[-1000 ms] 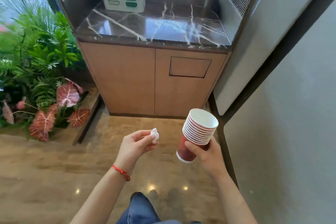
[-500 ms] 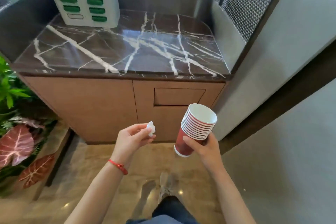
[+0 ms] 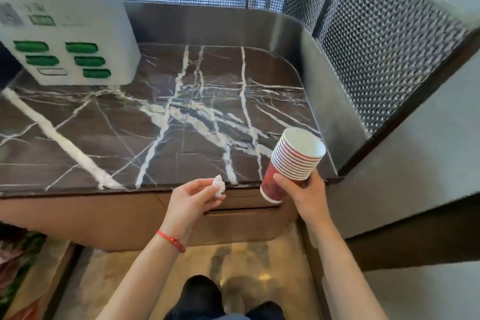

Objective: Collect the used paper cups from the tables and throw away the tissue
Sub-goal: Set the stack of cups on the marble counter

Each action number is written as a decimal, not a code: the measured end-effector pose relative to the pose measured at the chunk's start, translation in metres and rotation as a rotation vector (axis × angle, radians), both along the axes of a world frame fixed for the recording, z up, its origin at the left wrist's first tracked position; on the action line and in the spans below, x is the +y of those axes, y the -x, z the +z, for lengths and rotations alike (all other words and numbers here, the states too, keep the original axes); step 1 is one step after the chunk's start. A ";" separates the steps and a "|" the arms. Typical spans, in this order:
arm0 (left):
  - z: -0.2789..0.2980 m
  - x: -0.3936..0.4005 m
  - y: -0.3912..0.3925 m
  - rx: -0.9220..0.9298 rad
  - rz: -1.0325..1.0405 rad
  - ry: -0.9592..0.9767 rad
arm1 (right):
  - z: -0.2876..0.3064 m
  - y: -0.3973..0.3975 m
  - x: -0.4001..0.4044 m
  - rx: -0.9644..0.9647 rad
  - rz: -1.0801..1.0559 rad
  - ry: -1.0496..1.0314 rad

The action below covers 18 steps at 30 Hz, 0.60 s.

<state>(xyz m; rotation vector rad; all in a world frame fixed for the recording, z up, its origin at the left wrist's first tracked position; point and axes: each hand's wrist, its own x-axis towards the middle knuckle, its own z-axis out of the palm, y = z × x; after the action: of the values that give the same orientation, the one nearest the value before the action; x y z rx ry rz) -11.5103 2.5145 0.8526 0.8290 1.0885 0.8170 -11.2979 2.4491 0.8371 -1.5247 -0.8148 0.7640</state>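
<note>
At the counter edge:
Left hand (image 3: 191, 199): pinches one tissue (image 3: 219, 185).
Right hand (image 3: 304, 191): grips one cup stack (image 3: 291, 163), roughly ten cups.

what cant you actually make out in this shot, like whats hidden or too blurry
- Head view: the labels on the white box with green slots are smeared by motion blur.
- The flap panel in the cabinet front is partly covered by the left hand, holding the tissue, and by the stack of paper cups in the right hand.
- The plants are cut off by the left edge.

Single head view — looks forward-down, close over marble counter (image 3: 155, 125).
</note>
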 end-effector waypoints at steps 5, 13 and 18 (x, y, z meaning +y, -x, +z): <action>-0.007 0.054 -0.025 0.030 -0.129 0.018 | -0.002 -0.021 0.039 -0.071 -0.141 0.001; -0.014 0.108 -0.046 0.008 -0.201 0.094 | -0.020 -0.032 0.075 -0.113 -0.298 0.045; -0.014 0.118 -0.061 0.028 -0.262 0.107 | -0.024 -0.036 0.082 -0.127 -0.346 0.055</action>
<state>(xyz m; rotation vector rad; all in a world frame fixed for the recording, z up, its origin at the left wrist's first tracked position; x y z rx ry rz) -11.4497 2.6322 0.8384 0.8729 1.0138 0.5247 -11.2618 2.5306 0.8132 -1.7194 -0.6023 0.4403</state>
